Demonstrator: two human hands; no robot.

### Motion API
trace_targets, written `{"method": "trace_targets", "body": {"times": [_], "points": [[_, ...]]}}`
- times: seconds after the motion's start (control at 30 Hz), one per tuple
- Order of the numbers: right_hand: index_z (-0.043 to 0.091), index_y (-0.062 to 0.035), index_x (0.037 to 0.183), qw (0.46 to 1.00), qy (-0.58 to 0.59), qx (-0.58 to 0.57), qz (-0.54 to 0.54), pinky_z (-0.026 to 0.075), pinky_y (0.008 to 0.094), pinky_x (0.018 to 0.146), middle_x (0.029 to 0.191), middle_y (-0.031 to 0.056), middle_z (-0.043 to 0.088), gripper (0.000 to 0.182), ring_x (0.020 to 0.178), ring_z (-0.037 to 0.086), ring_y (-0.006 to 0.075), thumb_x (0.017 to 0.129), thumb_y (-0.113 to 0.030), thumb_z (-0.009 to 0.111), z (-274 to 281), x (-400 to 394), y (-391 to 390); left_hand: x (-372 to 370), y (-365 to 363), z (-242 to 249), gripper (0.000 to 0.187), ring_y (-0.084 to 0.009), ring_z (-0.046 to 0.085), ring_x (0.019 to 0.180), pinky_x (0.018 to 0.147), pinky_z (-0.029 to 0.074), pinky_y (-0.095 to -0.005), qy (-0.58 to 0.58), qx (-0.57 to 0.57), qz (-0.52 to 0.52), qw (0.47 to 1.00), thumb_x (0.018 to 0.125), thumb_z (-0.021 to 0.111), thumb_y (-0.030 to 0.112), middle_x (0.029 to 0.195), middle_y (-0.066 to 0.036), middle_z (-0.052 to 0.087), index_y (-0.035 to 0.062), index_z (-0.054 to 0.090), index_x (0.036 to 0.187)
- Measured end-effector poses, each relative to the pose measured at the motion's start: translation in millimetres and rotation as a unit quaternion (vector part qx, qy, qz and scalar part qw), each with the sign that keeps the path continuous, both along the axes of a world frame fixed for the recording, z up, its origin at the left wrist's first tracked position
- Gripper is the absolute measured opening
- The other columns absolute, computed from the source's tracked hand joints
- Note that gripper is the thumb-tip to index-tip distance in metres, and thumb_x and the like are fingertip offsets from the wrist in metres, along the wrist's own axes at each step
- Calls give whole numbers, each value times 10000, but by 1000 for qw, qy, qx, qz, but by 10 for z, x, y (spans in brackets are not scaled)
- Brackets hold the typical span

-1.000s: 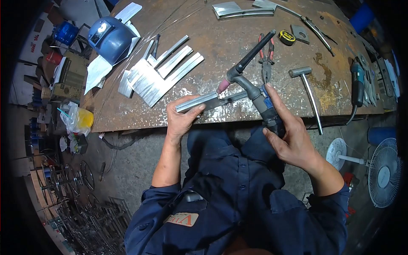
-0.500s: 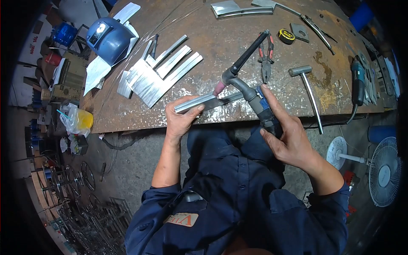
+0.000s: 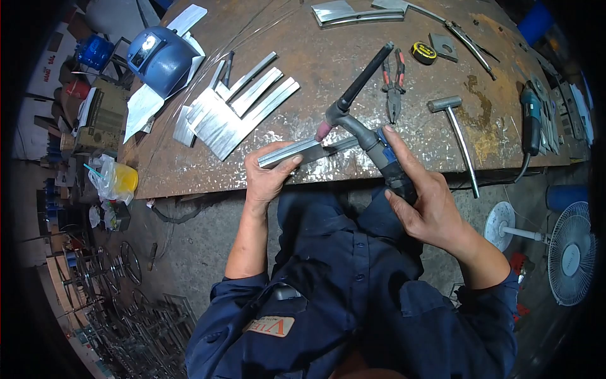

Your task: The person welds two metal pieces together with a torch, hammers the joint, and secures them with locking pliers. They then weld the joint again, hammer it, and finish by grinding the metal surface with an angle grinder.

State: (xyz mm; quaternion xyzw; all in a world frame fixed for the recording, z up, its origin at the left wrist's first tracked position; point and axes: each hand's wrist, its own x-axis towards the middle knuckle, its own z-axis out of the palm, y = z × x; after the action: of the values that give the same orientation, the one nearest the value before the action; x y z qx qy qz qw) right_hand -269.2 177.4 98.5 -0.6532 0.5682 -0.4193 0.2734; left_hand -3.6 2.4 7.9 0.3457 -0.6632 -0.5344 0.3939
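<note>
In my right hand (image 3: 429, 202) is a TIG welding torch (image 3: 363, 136), its long black back cap slanting up and away. The torch's pink ceramic nozzle (image 3: 323, 131) is right at the upper edge of a metal piece (image 3: 290, 153) near the table's front edge. My left hand (image 3: 268, 177) grips the left end of that piece, thumb on the near side. The piece's right part passes behind the torch. To the left lie several flat metal strips and plates (image 3: 221, 126). Pliers (image 3: 394, 95) with red handles rest beyond the torch, and a metal hammer (image 3: 456, 129) lies to its right.
A blue welding helmet (image 3: 165, 60) sits at the table's left. Toward the back are a tape measure (image 3: 423, 53), a plate with a hole (image 3: 444, 47) and curved metal pieces (image 3: 360, 17). An angle grinder (image 3: 531, 120) lies at right; a fan (image 3: 571, 256) stands below.
The torch has shifted very slightly left along the metal piece, with its back cap tipping a little left. My left hand keeps its hold.
</note>
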Motion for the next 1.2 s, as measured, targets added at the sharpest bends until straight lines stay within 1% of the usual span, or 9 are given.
{"method": "trace_targets", "body": {"times": [0.13,0.23,0.43,0.63,0.73,0.83,1.1,1.17,1.2], "points": [[254,-49,1677,1000,-1,15,8,562,393,790,1516,295,535,935,852,723,440,832,96,628,17,-11,-17,0,-1,6,283,-70,672,770,704,541,-215,-2,9,-1,1000,871,878,68,907,-46,778,-48,783,1111],[257,-53,1677,998,30,-51,12,561,403,823,1499,309,543,937,874,717,455,828,101,623,-19,-11,-40,-2,0,-1,290,-71,673,771,706,544,-217,3,3,1,1000,869,882,75,904,-47,778,-49,782,1110],[261,-54,1674,1000,-8,16,11,563,411,868,1468,322,560,927,947,717,480,832,102,616,63,-9,-9,2,-3,-3,287,-80,685,778,711,549,-221,-4,-1,6,1000,870,882,82,889,-50,778,-50,781,1104],[254,-66,1680,1000,0,-19,9,559,413,828,1409,321,606,930,872,713,454,838,101,611,5,7,-14,0,-2,1,288,-89,693,765,699,552,-224,0,2,3,1000,869,884,88,876,-60,778,-51,780,1099],[243,-67,1683,1000,1,-1,10,558,416,825,1401,318,609,923,892,706,456,850,94,605,-9,20,8,8,1,-21,310,-96,695,816,775,558,-257,13,55,0,998,849,904,157,921,-39,781,-36,786,1060],[237,-70,1685,999,11,-30,1,555,413,808,1390,312,617,922,853,702,448,857,88,610,-30,30,19,14,-17,-39,305,-83,688,749,679,545,-219,9,21,-3,1000,866,884,87,874,-59,775,-46,774,1118],[210,-56,1692,999,-16,-24,-23,539,395,714,1519,301,533,917,777,706,408,887,56,635,-46,32,52,13,-18,-36,294,-82,684,752,691,547,-226,-1,10,5,1000,864,883,86,872,-49,770,-44,773,1104],[257,18,1659,999,-15,25,-23,450,354,1112,1670,278,368,864,1474,442,439,888,55,645,-11,10,74,18,-17,-32,294,-83,685,755,696,549,-228,1,16,4,1000,862,884,87,873,-49,770,-44,773,1102],[257,18,1659,999,-15,25,-24,450,354,1112,1670,278,368,864,1474,442,439,888,55,645,-8,10,76,16,-18,-30,295,-84,686,755,698,550,-229,-1,11,6,1000,861,885,89,871,-49,770,-44,773,1100]]}}
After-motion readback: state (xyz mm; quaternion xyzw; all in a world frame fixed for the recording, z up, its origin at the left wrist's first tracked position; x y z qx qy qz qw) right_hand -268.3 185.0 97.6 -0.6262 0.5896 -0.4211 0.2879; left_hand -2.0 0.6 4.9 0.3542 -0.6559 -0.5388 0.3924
